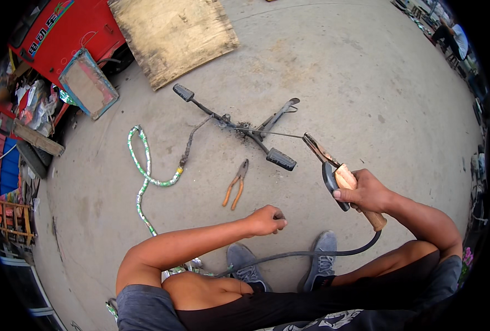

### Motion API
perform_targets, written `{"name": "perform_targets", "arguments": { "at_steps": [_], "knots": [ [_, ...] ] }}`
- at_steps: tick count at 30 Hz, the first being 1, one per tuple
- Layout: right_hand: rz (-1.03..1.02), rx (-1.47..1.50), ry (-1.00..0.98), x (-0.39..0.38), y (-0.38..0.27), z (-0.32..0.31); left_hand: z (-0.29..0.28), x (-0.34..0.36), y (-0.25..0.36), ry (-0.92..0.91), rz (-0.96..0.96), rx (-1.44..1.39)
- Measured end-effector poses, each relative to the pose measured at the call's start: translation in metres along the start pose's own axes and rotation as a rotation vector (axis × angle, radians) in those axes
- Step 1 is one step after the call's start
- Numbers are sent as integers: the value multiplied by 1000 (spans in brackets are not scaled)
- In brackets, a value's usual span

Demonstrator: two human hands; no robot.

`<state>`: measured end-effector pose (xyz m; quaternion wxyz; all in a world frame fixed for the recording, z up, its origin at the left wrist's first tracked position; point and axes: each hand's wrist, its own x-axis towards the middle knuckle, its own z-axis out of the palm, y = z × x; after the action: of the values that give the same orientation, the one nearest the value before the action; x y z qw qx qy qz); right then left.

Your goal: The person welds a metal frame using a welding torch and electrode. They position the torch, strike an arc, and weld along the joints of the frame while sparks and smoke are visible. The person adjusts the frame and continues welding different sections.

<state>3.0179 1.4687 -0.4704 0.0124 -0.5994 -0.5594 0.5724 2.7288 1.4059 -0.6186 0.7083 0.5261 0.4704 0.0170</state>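
My right hand point(363, 192) is closed around a welding electrode holder point(341, 174) with a wooden grip and a black lever. A thin welding rod point(275, 133) runs left from its jaws to a dark metal footrest bar point(258, 140) on the ground. Rubber pedals sit at both ends of the bar, and a kickstand point(278, 117) branches from it. My left hand point(266, 220) hovers over the ground between my knees, fingers curled, with nothing seen in it. Pliers point(237, 185) with orange handles lie ahead of that hand.
From the holder, a black cable point(294, 253) passes over my shoes. A green-and-white wrapped cable point(140, 193) loops at left, its dark end reaching the bar. Beyond are a plywood board point(173, 36), a red vehicle point(79, 38) and a framed panel point(89, 84). A person point(455, 41) sits far right.
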Motion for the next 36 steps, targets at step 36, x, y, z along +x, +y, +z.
{"name": "perform_targets", "arguments": {
  "at_steps": [36],
  "knots": [
    [-94,16,66,-4,-9,1,-54,86,39,371,-205,-754]
  ]
}}
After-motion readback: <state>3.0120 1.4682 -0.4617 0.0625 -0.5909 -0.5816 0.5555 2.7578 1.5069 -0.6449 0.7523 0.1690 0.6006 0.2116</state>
